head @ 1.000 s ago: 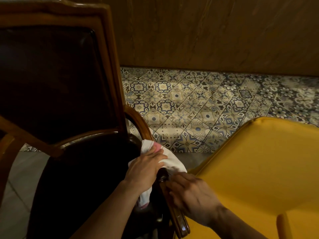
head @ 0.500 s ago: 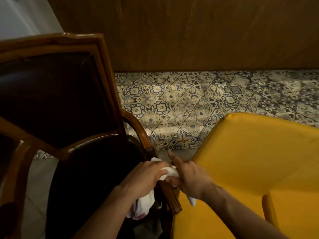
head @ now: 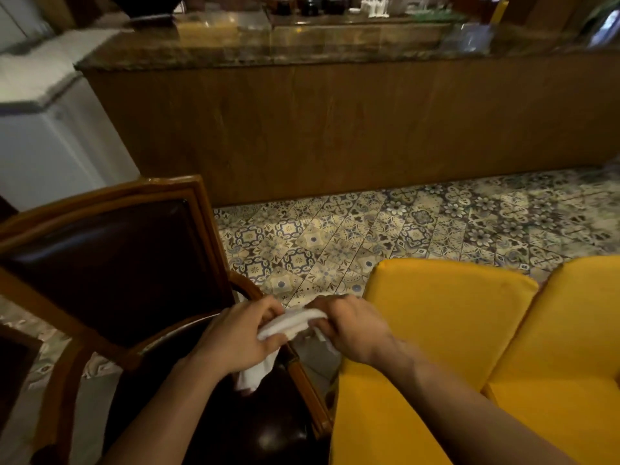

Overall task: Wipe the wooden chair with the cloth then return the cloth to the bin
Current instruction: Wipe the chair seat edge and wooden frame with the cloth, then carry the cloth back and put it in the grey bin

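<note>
Fingers (head: 268, 342) of the left hand (head: 238, 337) and the right hand (head: 352, 327) are curled tight around the white cloth (head: 288, 325), bunched above the wooden chair (head: 201, 209) armrest edge. Yellow sofa (head: 446, 317) sits just beside; patterned floor (head: 385, 229) lies open beyond.

a patterned tile floor (head: 419, 226) carries a wooden chair (head: 110, 263) with dark upholstery at left and yellow cushioned seating (head: 453, 330) at right, just beside each other. behind them a wood-panelled table (head: 335, 129) with a stone top stands on the tiles; blurred items crowd its surface.
</note>
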Tool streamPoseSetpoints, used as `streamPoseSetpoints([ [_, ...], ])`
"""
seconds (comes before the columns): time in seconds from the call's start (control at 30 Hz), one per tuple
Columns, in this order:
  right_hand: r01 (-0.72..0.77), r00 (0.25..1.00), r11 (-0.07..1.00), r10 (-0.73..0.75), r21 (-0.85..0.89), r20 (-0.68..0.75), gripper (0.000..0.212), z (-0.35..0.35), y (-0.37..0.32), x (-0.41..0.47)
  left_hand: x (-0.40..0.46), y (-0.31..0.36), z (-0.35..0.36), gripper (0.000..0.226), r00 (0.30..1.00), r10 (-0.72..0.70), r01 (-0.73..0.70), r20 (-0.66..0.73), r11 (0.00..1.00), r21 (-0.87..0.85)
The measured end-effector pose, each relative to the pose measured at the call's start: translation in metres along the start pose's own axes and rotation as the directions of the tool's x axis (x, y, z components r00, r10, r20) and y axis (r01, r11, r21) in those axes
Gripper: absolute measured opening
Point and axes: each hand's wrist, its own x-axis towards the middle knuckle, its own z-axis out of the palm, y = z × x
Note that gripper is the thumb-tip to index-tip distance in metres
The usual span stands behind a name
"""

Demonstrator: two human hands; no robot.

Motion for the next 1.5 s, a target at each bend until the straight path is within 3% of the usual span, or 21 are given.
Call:
streamPoseSetpoints([
  [0.3, 0.021, 0.986, 1.0, -0.021, -0.002, -0.166, 0.013, -0.111, -0.021, -0.002, -0.006, 0.054, -0.089, 0.029, 0.98, 0.006, 0.03, -0.198, 0.983, 0.179],
  [0.57, 0.013, 0.956, 0.995, -0.042, -0.103, -0.289, 0.01, -0.208, -0.044, 0.012, -0.017, 0.107, -0.17, 0.018, 0.873, 0.274, -0.089, -0.404, 0.903, 0.421],
  [0.63, 0.004, 0.939, 0.989, -0.056, -0.151, -0.34, 0.017, -0.224, -0.052, 0.015, -0.018, 0.115, -0.185, 0.018, 0.859, 0.299, -0.076, -0.415, 0.877, 0.475],
  [0.77, 0.017, 0.895, 0.984, -0.094, -0.176, -0.435, 0.006, -0.248, -0.067, 0.022, -0.021, 0.13, -0.215, 0.021, 0.828, 0.312, -0.039, -0.466, 0.861, 0.508],
  [1.17, 0.112, 0.852, 0.97, -0.205, -0.216, -0.482, 0.016, -0.262, -0.126, 0.037, -0.071, 0.111, -0.26, 0.017, 0.819, 0.245, 0.031, -0.519, 0.884, 0.466],
  [1.5, 0.267, 0.83, 0.925, -0.363, -0.27, -0.423, 0.019, -0.221, -0.274, 0.076, -0.201, 0.012, -0.308, 0.02, 0.765, 0.124, 0.191, -0.632, 0.893, 0.407],
])
